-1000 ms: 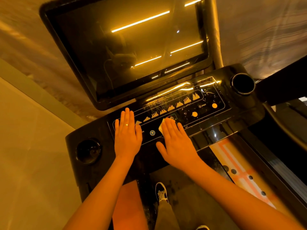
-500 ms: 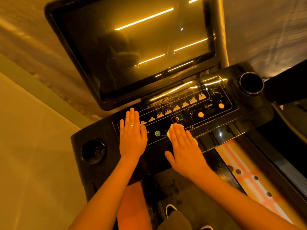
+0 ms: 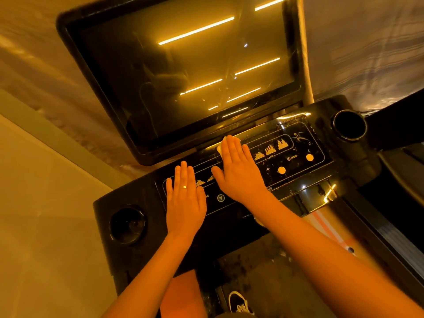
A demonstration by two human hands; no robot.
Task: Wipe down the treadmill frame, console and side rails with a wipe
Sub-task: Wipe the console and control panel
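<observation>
Right hand (image 3: 238, 171) flat on wipe (image 3: 226, 143), slid up console (image 3: 298, 152) toward screen; left hand (image 3: 184, 200) flat, bracing; upper panel now covered

A dark shoe (image 3: 239, 302) shows below, a pale, possibly tiled floor (image 3: 41, 237) leftward.

Over the last 1 second, the right hand (image 3: 238, 173) has been moved up the control panel (image 3: 298, 161), from its lower row to its upper edge, just below the screen (image 3: 183, 76). The wipe (image 3: 219, 149) has been carried along under the flat fingers. The middle bar icons, previously exposed, are now covered by the hand.
</observation>
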